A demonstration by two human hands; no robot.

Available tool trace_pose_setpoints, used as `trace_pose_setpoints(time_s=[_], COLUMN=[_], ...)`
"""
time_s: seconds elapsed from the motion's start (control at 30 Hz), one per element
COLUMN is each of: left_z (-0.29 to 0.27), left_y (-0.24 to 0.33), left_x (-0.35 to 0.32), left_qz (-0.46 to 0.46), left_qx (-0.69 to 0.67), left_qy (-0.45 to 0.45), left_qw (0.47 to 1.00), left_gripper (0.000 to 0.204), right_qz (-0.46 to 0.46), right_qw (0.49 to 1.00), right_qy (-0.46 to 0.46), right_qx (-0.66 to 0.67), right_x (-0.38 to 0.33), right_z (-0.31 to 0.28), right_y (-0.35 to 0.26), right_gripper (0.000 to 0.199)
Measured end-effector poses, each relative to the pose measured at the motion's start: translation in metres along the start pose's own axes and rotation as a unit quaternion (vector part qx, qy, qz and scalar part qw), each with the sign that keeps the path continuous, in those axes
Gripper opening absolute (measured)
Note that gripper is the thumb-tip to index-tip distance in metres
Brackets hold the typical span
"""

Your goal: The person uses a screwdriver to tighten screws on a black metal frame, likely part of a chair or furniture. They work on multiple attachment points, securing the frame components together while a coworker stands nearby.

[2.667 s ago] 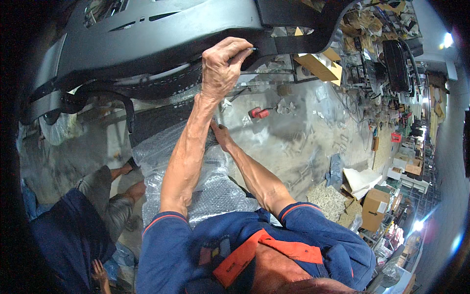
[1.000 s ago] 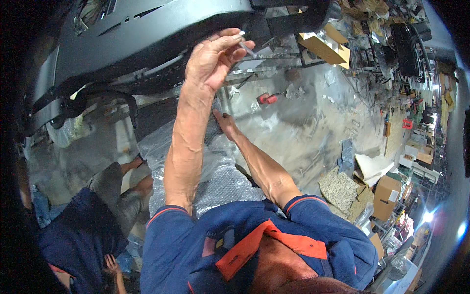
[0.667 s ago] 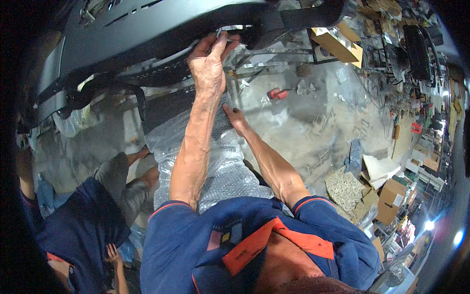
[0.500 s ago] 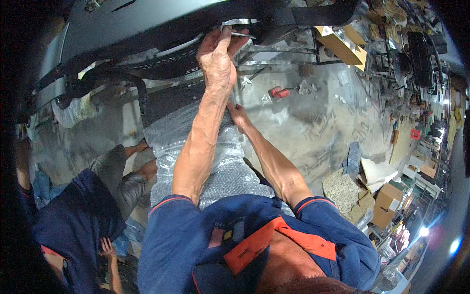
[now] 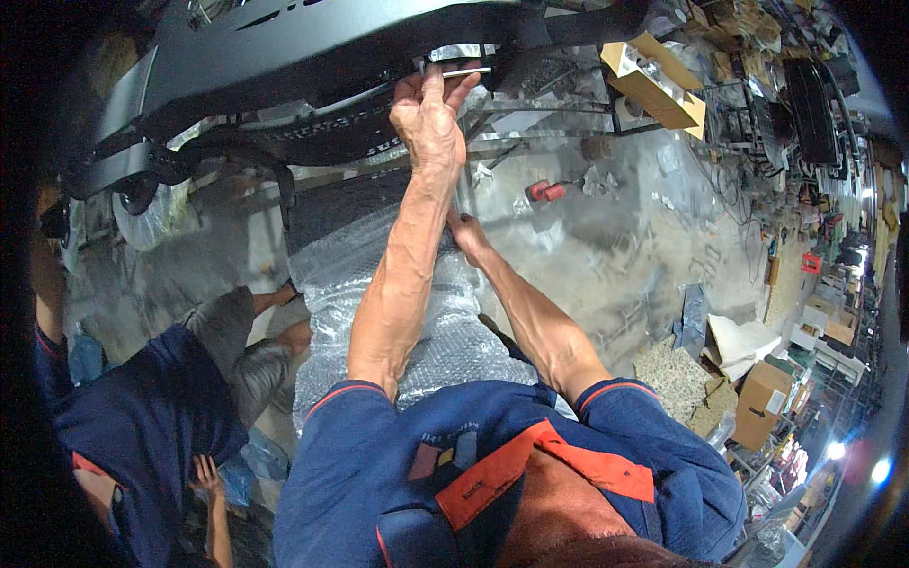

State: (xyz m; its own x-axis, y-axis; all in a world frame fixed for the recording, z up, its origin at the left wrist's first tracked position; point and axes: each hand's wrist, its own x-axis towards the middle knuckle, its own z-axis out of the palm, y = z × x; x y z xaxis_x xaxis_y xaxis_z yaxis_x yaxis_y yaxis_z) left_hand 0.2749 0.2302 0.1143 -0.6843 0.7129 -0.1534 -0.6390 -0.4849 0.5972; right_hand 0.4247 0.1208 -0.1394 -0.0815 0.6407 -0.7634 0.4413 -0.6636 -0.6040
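Left hand (image 5: 431, 118) is now gripping a thin metal rod (image 5: 466, 71) at the edge of the dark panel (image 5: 284, 43) overhead, having shifted rightward and higher along it over the last seconds, so the work is moving along that edge. Right hand (image 5: 467, 234) is resting lower on the bubble wrap (image 5: 379, 275), its grip hidden; another person (image 5: 142, 417) is crouching alongside, while boxes (image 5: 762, 407) are crowding the floor.

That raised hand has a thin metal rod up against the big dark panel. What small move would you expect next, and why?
Probably a short turn or push of the thin silver metal rod. The left hand pinches it by the fingertips at the edge of the large dark grey moulded panel, while the right hand rests lower on the bubble wrap sheet.
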Motion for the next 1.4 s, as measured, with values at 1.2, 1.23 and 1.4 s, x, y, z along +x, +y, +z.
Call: trace_pose_setpoints(time_s=[1.2, 1.23, 1.4], left_z=[-0.009, -0.010, -0.006], left_y=[0.004, 0.009, 0.015], left_x=[0.009, 0.009, -0.002], left_qz=[0.056, 0.039, 0.048], left_qx=[0.115, 0.138, 0.147], left_qy=[-0.092, -0.094, -0.099], left_qw=[0.988, 0.985, 0.983], left_gripper=[0.014, 0.016, 0.014], right_qz=[0.009, 0.004, 0.031], right_qw=[0.997, 0.996, 0.993], right_qy=[-0.021, -0.017, -0.022], right_qx=[-0.076, -0.086, -0.114], right_x=[-0.042, -0.047, -0.059], right_z=[-0.012, -0.014, -0.016], right_y=[-0.013, -0.013, -0.019], right_gripper=[0.095, 0.095, 0.097])
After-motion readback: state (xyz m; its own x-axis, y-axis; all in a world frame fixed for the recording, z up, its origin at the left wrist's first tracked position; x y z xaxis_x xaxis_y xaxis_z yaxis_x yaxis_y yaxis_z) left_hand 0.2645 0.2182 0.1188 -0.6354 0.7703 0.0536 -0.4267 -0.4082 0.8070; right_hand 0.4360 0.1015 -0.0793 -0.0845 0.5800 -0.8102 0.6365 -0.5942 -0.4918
